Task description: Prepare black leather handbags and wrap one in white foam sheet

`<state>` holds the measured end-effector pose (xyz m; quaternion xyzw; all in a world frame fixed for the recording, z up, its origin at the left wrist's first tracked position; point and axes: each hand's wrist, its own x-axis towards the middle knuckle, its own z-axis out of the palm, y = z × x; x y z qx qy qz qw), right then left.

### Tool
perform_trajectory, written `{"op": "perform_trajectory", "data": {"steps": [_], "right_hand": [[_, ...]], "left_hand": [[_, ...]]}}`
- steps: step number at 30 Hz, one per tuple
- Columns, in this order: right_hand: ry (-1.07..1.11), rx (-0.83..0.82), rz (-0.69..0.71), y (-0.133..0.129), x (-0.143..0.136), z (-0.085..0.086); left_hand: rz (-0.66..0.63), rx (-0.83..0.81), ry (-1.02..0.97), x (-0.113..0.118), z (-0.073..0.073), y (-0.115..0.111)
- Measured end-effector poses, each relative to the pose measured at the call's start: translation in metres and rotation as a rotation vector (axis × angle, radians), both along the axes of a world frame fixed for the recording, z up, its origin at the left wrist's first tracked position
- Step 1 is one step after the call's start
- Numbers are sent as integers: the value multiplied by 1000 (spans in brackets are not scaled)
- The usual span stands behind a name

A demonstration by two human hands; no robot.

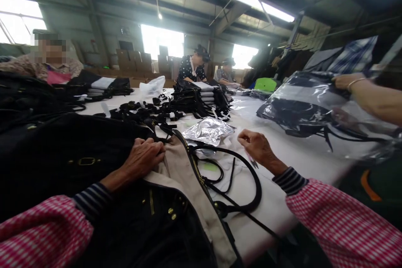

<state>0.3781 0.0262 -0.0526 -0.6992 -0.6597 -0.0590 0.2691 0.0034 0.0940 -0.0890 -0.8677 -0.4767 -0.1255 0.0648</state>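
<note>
A large black bag (103, 150) with brass fittings and a beige lining (176, 163) fills the near left of the table. My left hand (146, 157) grips the bag's fabric where black meets beige, its fingers curled. To the right, my right hand (256, 146) is raised over the white table with its fingers closed together; what they hold, if anything, is too small to make out. A thick black handle (258, 184) loops out from the bag's right edge, with thin black cords beside it. Scissors (253, 161) are partly visible beneath my right hand.
A clear plastic packet (210, 130) lies mid-table, before stacked black bags (204, 96) and loose black straps (141, 111). At right, another person's hand (348, 81) holds a plastic-wrapped black item (295, 109). Several people are across the table.
</note>
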Motion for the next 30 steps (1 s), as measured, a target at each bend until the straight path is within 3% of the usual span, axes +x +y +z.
{"op": "perform_trajectory", "data": {"steps": [3,7,16,24,30], "right_hand": [[-7,-121,-22,2,26,-20],[-84,-165,-61,11,21,-42],[-66,-152,-104,21,24,-55],[4,-116,-48,10,29,-47],[174,-100,-1,-49,19,-36]], "left_hand": [[16,21,9,1,-1,-1],[47,43,-17,0,-5,-1],[48,90,-101,-5,-15,0],[41,87,-133,-4,-16,-1],[46,88,-117,-5,-15,0]]}}
